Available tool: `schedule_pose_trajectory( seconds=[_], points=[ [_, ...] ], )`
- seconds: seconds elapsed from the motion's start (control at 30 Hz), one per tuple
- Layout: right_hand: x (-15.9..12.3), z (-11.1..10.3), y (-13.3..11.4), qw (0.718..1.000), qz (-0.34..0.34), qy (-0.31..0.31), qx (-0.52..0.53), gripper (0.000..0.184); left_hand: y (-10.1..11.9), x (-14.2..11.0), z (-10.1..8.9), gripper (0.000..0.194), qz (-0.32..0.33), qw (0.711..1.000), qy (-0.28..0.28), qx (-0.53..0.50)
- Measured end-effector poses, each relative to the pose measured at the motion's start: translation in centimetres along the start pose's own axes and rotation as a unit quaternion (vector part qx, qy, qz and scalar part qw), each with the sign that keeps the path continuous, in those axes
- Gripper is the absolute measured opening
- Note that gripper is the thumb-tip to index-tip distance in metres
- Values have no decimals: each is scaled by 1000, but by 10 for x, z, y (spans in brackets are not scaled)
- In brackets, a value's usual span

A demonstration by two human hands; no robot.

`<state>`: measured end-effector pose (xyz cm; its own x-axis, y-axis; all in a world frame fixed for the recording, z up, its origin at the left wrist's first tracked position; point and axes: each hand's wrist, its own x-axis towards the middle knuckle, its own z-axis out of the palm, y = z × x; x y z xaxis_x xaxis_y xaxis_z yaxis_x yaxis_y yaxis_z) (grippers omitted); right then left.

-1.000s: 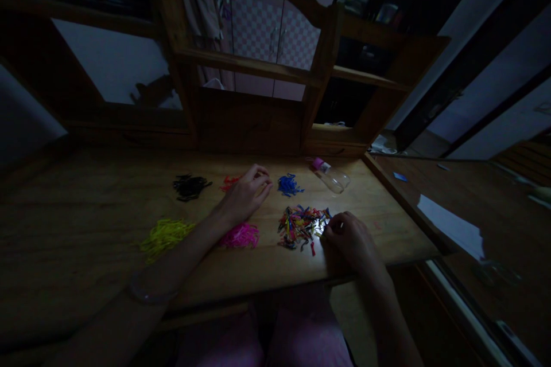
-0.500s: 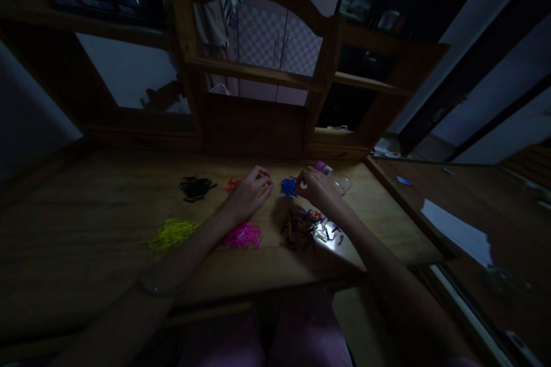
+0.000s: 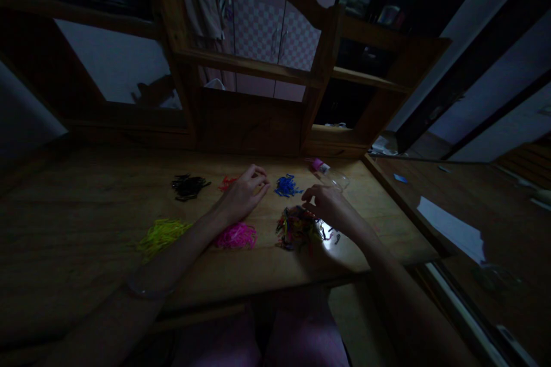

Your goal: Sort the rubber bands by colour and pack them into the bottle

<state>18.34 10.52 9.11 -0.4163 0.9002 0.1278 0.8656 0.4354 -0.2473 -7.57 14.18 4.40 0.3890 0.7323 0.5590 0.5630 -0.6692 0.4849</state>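
Note:
My right hand [image 3: 326, 202] hovers at the back of a mixed multicoloured pile [image 3: 297, 228] of small thin strips that look like rubber bands. Its thumb and index finger are apart, and I see nothing between them. My left hand [image 3: 249, 190] rests loosely bent, fingers apart, between a red-orange pile [image 3: 227, 183], which it partly covers, and a blue pile [image 3: 287, 186]. Nothing shows in it. Under the left wrist and forearm side lie a pink pile [image 3: 237, 236] and a yellow pile [image 3: 162, 236]. A black pile [image 3: 189, 187] sits farther left.
A clear bottle with a pink cap [image 3: 317, 165] lies behind my right hand. A wooden shelf unit [image 3: 249, 123] rises along the table's back edge. Right of the wooden table [image 3: 387, 212], a lower surface holds white paper [image 3: 450, 230]. The light is dim.
My right hand has moved from the blue pile towards me, to the mixed pile, and its fingers have parted. The left hand has hardly moved. The view has shifted slightly.

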Motion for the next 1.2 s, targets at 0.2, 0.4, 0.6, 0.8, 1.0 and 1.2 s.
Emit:
schedule_pose_trajectory(
  seconds=[0.2,0.4,0.6,0.8,1.0,1.2],
  points=[
    [12,18,-10,998,26,-44,-40,17,-2,-1,-1,19,-3,1000,0,2],
    [21,15,7,998,40,5,56,15,-2,0,0,18,-3,1000,-5,-2],
    [40,18,13,975,13,133,178,12,-2,0,2,18,1,1000,2,2],
    [26,0,1,974,-31,116,190,17,-2,-1,2,20,1,1000,2,-4],
    [-16,-12,-16,992,-71,-39,95,5,-2,-1,5,20,1,1000,-2,-12],
    [-23,4,-22,995,-50,-58,67,7,-2,-2,3,19,-6,1000,-13,-10]
  ],
)
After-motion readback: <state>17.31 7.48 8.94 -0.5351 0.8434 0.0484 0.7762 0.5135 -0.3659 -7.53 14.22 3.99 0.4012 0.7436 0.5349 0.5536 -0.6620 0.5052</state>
